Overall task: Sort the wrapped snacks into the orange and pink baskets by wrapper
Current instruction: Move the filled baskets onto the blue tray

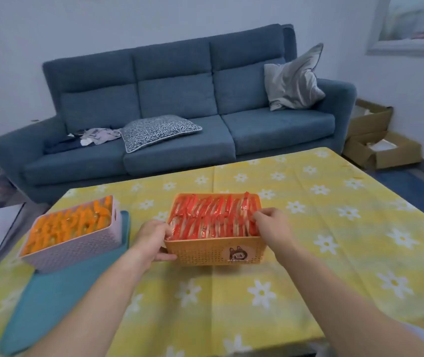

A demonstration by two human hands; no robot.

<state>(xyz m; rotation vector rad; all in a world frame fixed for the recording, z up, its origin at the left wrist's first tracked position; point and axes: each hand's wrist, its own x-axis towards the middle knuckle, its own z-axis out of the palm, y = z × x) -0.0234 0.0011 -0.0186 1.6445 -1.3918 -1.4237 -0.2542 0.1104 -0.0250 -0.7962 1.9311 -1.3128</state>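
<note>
Red-wrapped snack packets stand packed on edge in rows inside the orange woven plastic basket, which sits on the yellow daisy-print worktop directly ahead of you, its long side running left to right. Your left hand wraps the basket's near-left corner, fingers closed on the wall. Your right hand reaches over the right rim, fingertips pinched on a packet at the right end of the rows. The pink woven basket of orange-wrapped snacks lies off to your left, nearer the left hand, partly resting on a teal mat. No loose packets show, so sorting looks nearly finished.
</note>
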